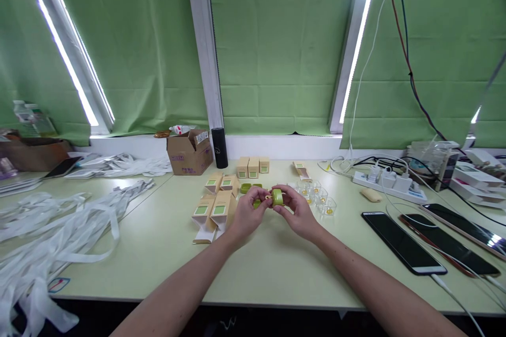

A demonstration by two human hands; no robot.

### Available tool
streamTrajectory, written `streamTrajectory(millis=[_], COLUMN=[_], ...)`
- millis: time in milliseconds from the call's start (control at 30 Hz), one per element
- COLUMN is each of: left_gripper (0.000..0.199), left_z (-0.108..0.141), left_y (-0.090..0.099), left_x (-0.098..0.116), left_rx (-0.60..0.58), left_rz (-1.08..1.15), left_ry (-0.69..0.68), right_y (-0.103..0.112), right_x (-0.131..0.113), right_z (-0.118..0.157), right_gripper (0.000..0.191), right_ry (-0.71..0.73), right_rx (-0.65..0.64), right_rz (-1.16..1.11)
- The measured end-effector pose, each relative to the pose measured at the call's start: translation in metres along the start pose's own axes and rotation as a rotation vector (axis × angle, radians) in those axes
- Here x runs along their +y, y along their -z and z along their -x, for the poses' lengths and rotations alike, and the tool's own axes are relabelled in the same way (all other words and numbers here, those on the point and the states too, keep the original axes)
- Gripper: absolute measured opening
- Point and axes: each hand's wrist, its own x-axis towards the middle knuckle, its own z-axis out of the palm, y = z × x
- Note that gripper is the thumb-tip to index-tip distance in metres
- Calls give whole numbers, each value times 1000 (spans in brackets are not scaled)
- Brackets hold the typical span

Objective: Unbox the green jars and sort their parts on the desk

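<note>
small green case (278, 197) was up between both hands, over the table (276, 273). right hand (295, 210) had it in a thumb-and-finger grip from its right side; left hand (251, 210) was narrowed at its left side, fingertips pinching near a thin pale loop. couldn't make out whether the loop was part of the case; fingers hid the contact.

just behind the left hand: more green pieces (245, 188), partly covered by it, count unclear. just past the right hand: clear cups (329, 208) with yellow bits inside, contents too small to read, some blocked by the fingers.

left of the left hand: open kraft boxes (223, 209), flaps out, labels illegible. straight beyond the hands: a row of small closed boxes (253, 167), then a black cylinder (219, 148) and carton (190, 152) farther left.

well right of the right hand: phones (403, 242), dark screens, and a power strip (389, 186) under tangled cables. far left: white straps (71, 221), cut off by the frame edge.
</note>
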Motion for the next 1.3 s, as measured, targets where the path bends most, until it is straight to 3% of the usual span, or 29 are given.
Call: streamTrajectory(millis=[200,567,800,1067,1300], left_gripper=[21,32,37,41,37], left_z=[2,0,-2,-2,-2], left_y=[3,6,3,4,4], left_x=[0,3,1,-1,2], left_rx=[17,8,-11,1,-13], left_rz=[-139,-292,-316,-299,-342], left_ry=[-35,-55,-62,-94,-127], right_y=[0,4,2,4,7], right_x=[1,1,0,0,-1], right_z=[-3,-5,-3,-2,-2], right_gripper=[45,53,51,51,33], right_ry=[-59,-11,69,140,240], right_rx=[-21,127,136,144,109], right_rz=[-147,63,258,330,418])
